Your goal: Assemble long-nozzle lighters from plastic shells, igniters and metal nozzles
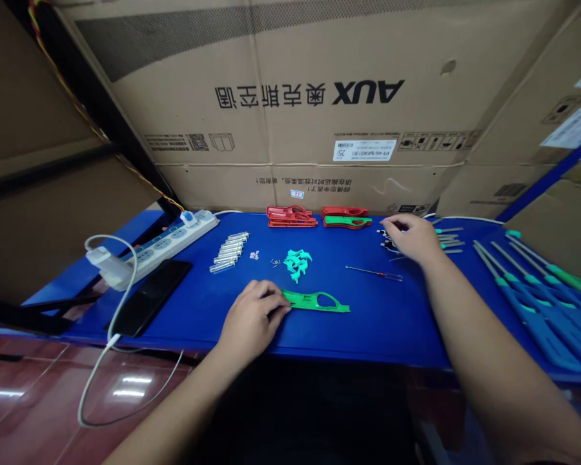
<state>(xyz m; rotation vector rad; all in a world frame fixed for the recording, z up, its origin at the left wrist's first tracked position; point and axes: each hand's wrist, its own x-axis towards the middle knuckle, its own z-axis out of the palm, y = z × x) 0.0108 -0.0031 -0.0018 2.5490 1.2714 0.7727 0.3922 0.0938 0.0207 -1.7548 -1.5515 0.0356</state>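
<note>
My left hand [254, 313] pinches the left end of a green plastic handle shell [314, 301], which lies near the front of the blue table with its oval opening to the right. At the back right, my right hand [411, 237] has its fingers closed over a group of small dark and white parts [388, 243]; whether one is between the fingertips is hidden. Grey metal tubes [450, 237] with teal ends lie beside that hand. Turquoise trigger-shaped pieces [297, 263] are heaped behind the green shell. A small screwdriver [375, 272] lies to their right.
Red shells [291, 217] and a red-and-green stack [347, 217] stand by the cardboard. Silvery cylinders [230, 252] form a row on the left. A phone [155, 298], power strip [167, 242] and white cable [99, 374] are left. Long-tubed lighters with blue handles [537, 316] lie right.
</note>
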